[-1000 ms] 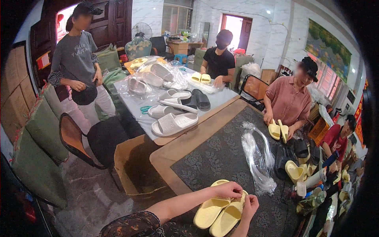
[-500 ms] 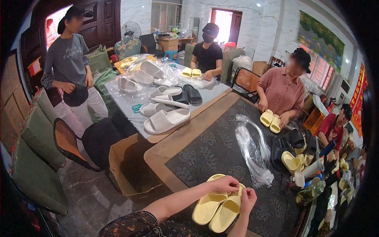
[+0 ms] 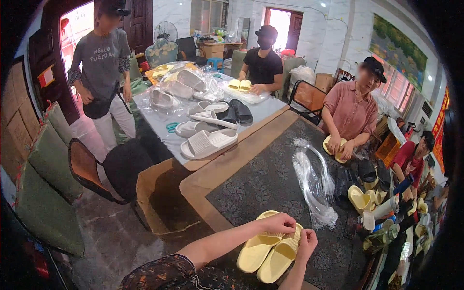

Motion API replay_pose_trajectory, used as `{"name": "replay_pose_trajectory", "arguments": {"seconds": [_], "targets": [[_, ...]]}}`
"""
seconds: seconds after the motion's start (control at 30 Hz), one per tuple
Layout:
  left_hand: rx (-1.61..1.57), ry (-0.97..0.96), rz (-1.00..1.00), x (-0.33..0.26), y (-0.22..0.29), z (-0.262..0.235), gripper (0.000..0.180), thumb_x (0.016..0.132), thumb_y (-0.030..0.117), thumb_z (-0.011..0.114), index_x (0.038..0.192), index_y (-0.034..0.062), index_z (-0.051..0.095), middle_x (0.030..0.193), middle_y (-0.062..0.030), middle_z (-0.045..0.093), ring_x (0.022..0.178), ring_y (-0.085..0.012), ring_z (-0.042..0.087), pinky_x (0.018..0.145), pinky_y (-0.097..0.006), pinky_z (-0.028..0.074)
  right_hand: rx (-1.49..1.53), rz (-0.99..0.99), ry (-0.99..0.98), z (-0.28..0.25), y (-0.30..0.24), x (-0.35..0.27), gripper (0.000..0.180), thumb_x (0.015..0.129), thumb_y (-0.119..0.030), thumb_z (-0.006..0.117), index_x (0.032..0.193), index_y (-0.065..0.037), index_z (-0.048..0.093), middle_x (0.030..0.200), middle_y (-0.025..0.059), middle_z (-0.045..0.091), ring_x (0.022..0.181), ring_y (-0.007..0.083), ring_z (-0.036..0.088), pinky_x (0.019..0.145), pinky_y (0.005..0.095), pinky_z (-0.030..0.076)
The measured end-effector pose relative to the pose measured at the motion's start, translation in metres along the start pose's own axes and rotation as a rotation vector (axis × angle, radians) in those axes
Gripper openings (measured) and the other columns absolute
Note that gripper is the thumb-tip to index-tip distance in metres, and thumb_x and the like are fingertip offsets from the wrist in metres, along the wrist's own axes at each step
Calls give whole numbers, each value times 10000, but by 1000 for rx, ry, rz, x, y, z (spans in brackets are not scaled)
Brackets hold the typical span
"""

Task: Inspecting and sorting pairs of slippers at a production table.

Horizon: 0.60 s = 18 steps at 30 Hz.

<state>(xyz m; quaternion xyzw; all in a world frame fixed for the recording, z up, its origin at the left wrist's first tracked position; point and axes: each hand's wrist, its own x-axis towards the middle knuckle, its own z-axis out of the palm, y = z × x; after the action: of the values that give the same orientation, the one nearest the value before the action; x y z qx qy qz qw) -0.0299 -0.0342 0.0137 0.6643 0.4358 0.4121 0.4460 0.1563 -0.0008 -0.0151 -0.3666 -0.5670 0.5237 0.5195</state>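
A pair of pale yellow slide slippers point(image 3: 277, 263) lies side by side on the dark patterned table mat point(image 3: 246, 193) right in front of me. My left hand point(image 3: 281, 223) reaches across above their ribbed straps, with thumb and fingers pinched together. Close by, to the right of the straps, is my right hand point(image 3: 308, 240), its fingertips also pinched. The two hands are a small gap apart. Whatever they pinch is too small or too clear to make out.
A bundle of clear plastic strands or bags point(image 3: 314, 188) lies ahead. Black and yellow slippers point(image 3: 359, 199) and bottles point(image 3: 385, 208) crowd the right. Beyond, white slides point(image 3: 209, 143) rest on a grey table point(image 3: 159, 128). Co-workers stand or sit around; an open carton point(image 3: 164, 193) is left.
My hands stay pinched over the slippers. The view has shifted slightly. The co-worker across the mat now has both hands on their yellow slippers, and the person at the far left has shifted posture.
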Motion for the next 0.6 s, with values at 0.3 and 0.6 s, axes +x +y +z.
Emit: {"name": "replay_pose_trajectory", "arguments": {"seconds": [0.3, 0.6], "targets": [[-38, -5, -25, -5, 9, 2, 186, 840, 187, 605, 854, 2, 624, 736, -19, 612, 711, -84, 550, 652, -264, 458, 58, 87, 7, -7, -2, -4, 77, 831, -63, 638, 786, -28, 586, 720, -46, 523, 643, 23, 434, 583, 173, 339], [-8, 43, -81, -3, 14, 1, 220, 826, 221, 635, 861, 4, 630, 800, -14, 606, 762, -96, 540, 684, -276, 453, -82, 53, -38, -6, -7, -3, 94, 809, -85, 664, 813, -9, 609, 728, -33, 551, 688, 59, 489, 634, 214, 405]]}}
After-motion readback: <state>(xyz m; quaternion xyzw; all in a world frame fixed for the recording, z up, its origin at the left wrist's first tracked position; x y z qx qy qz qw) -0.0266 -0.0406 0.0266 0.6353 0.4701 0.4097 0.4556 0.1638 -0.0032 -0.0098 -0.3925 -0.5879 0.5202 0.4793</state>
